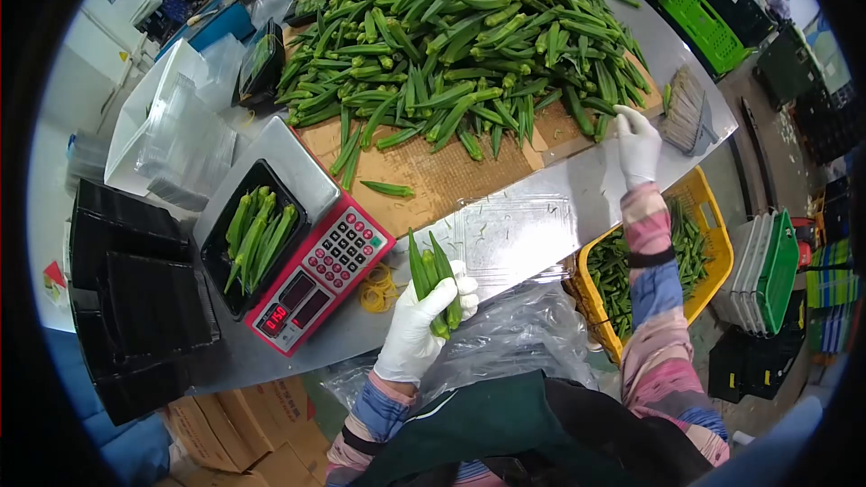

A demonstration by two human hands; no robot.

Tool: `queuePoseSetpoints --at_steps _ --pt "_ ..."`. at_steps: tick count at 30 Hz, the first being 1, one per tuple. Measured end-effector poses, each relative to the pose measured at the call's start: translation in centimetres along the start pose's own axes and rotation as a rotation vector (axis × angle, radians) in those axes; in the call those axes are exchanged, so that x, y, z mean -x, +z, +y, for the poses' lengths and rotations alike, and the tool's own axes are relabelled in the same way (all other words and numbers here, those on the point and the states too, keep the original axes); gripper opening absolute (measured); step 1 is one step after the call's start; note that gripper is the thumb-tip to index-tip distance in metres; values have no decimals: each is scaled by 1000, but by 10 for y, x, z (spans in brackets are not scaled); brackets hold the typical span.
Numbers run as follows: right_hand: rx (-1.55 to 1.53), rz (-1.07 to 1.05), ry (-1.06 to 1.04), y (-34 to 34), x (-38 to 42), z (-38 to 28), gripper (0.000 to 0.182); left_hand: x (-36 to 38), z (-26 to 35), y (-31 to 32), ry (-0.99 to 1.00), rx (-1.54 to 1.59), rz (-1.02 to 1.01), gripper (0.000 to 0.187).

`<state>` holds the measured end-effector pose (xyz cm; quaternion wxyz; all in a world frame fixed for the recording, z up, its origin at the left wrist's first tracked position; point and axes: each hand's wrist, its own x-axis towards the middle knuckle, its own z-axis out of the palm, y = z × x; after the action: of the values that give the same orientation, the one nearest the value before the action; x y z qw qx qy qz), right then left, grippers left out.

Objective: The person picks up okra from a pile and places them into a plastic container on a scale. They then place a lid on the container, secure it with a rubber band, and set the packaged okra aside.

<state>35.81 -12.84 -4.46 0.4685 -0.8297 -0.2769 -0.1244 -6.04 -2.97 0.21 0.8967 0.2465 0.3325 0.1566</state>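
My left hand (418,329), in a white glove, is closed around a few green okra pods (424,276) held upright above the table's front edge. My right hand (638,146), also gloved, reaches to the right end of a large okra heap (451,45). Its fingers are bent and apart beside the outermost pods, with nothing visible in them. On the red digital scale (347,248) rests a black tray (216,252) with several okra pods (259,236); the display appears to read 0.150. A clear plastic lid or tray (519,230) lies between my hands.
A yellow crate (713,257) of okra stands below the table's right side. A brush (690,117) lies at the right edge. Black trays (149,298) and clear containers (185,149) are stacked left. Rubber bands (379,290) lie by the scale; cardboard (406,167) underlies the heap.
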Motion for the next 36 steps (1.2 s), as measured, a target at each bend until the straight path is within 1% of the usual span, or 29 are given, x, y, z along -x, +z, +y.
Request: queuePoseSetpoints --at_steps 3,6,9,10,11,13,14,17,18,21,25,28,31,32,35,36 --pt "-458 -33 319 -34 11 -37 25 -3 -3 1 -7 10 -25 35" --pt "-796 -101 398 -43 26 -40 32 -3 -4 -3 -1 -19 -29 42" --pt "-1256 -284 681 -46 58 -51 36 -2 -3 -1 9 -6 -25 42" --pt "-1275 -331 743 -43 66 -58 37 -1 -1 -1 12 -11 -22 42" --pt "-1336 -358 771 -39 75 -59 33 0 0 0 14 -15 -18 42" --pt "-1448 -407 888 -36 88 -76 30 1 1 -1 19 -22 -11 43" --pt "-1554 -442 922 -31 96 -73 28 0 0 -2 21 -24 -8 44" --pt "-1599 -513 1050 -22 114 -85 28 1 0 -2 33 -25 8 44" --pt "-1562 -489 1113 -21 118 -94 31 1 0 -1 37 -25 14 44" --pt "-1497 -562 1034 -21 128 -107 34 2 2 -1 44 -25 -2 44" --pt "-1367 -567 977 -24 136 -127 36 2 0 -2 48 -3 -15 44" --pt "-1331 -600 928 -26 141 -134 36 0 0 -4 54 4 -22 44" --pt "-1287 -598 926 -27 148 -145 36 0 3 -1 81 30 -42 46" --pt "-1283 -594 889 -26 152 -149 34 0 5 4 99 52 -52 47" --pt "-996 -655 735 -26 175 -171 31 -1 11 6 148 88 -103 52" --pt "-833 -685 595 -27 185 -182 27 -2 11 7 173 110 -128 53"
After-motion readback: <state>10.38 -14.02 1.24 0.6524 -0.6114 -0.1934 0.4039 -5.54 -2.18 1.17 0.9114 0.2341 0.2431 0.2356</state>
